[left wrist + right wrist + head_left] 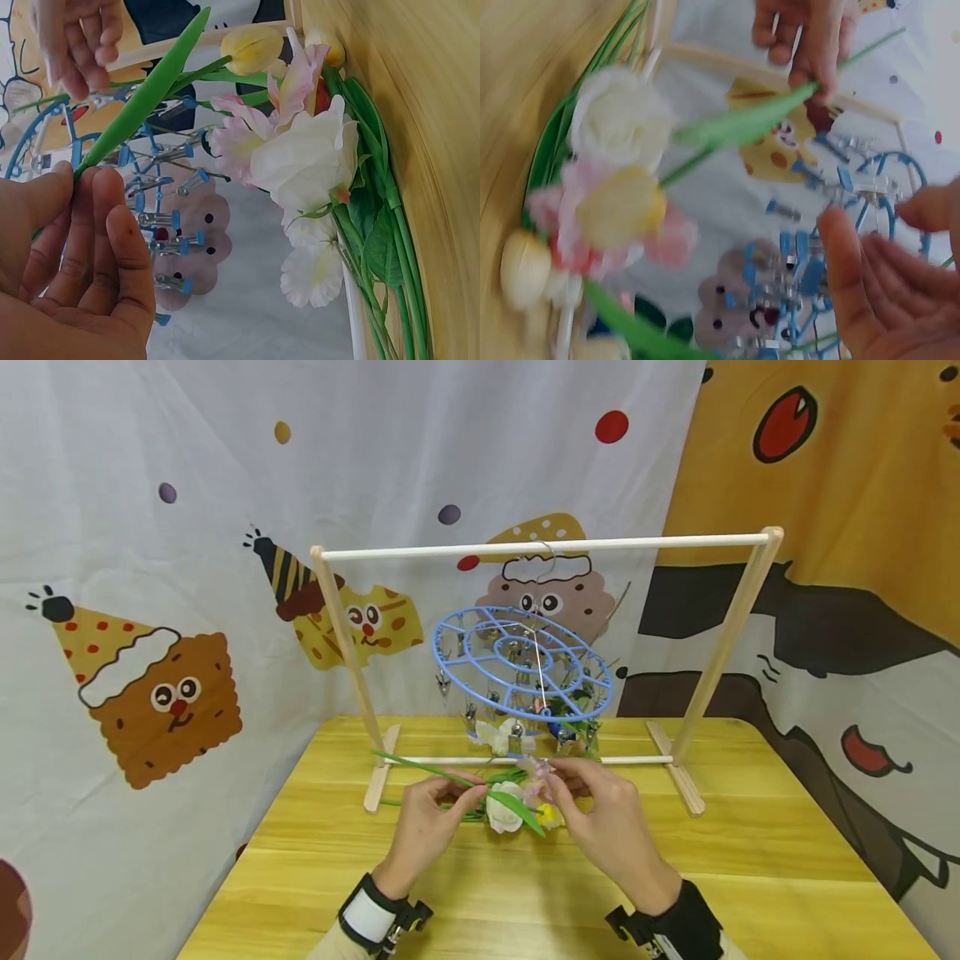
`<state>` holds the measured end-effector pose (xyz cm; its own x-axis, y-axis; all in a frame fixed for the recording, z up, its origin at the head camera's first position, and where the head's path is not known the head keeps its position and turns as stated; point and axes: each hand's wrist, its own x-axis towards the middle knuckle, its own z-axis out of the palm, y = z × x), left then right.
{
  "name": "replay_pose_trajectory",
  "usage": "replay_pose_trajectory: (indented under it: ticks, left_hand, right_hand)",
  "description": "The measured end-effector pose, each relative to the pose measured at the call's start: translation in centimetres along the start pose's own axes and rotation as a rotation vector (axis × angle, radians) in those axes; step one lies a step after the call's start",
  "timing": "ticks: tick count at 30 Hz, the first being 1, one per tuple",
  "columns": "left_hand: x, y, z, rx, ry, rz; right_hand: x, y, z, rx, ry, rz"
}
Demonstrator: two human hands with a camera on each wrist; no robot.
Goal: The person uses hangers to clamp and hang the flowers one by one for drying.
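Note:
My left hand point(431, 822) pinches the green stem of a yellow tulip point(253, 50) between thumb and fingertips, close to its long leaf point(146, 94). The tulip's head points toward the right side. My right hand point(900, 277) is held near the flowers with thumb and fingers apart and nothing between them. A white rose point(505, 807) and a pink flower point(274, 112) lie in a bunch of artificial flowers between my hands. Behind them hangs a round blue clip hanger point(525, 664) with many small metal clips point(161, 219).
A wooden rack point(731, 635) with a white top rod point(660, 542) stands on the wooden table point(300, 868) and carries the clip hanger. Its low white crossbar point(637, 760) runs just behind the flowers. A cartoon-printed cloth point(187, 527) covers the background.

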<state>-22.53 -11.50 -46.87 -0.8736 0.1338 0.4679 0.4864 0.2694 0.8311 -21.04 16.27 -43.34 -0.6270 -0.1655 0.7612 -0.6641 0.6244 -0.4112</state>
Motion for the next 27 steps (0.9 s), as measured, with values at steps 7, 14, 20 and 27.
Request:
replay_pose_trajectory:
  ticks: [7, 14, 20, 27]
  left_hand:
    - [-0.1, 0.0, 0.2, -0.009, -0.006, -0.009]
    - [-0.1, -0.2, 0.1, 0.005, -0.002, -0.012]
    - [0.0, -0.4, 0.1, -0.001, -0.005, -0.010]
    - [0.0, -0.5, -0.2, -0.020, -0.011, -0.044]
  right_hand:
    - [1.0, -0.4, 1.3, -0.022, 0.131, 0.067]
    - [1.4, -0.4, 1.3, -0.007, 0.166, 0.032]
    - [1.5, -2.1, 2.8, 0.050, 0.142, -0.063]
    - [2.5, -5.6, 5.8, 0.129, -0.043, 0.010]
